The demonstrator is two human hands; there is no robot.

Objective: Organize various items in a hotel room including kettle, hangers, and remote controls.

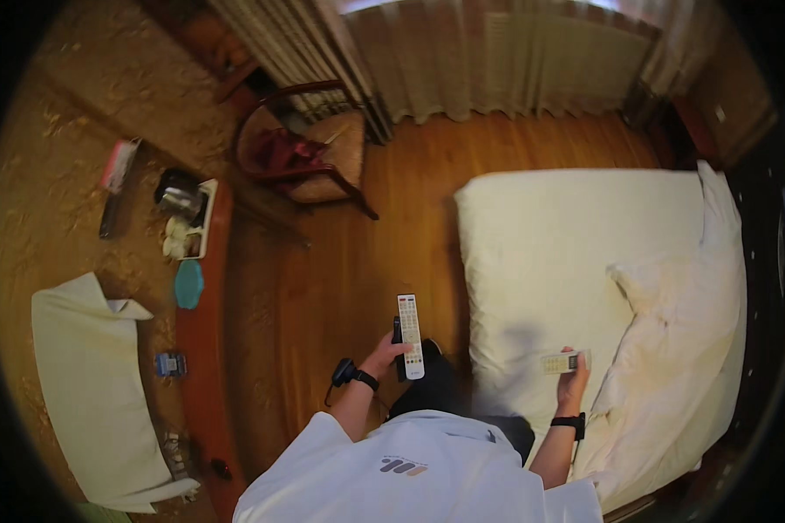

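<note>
My left hand holds a long white remote control with many buttons, pointing away from me above the wooden floor. A black object, perhaps a second remote, is in the same hand, partly hidden behind the white one. Over the edge of the bed, my right hand grips a smaller pale remote control with a dark display, held crosswise. A black band circles each wrist.
A bed with a white sheet and rumpled pillows lies to the right. An armchair with dark red cloth stands ahead left. Along the left, a wooden desk bears a kettle, tray and turquoise item.
</note>
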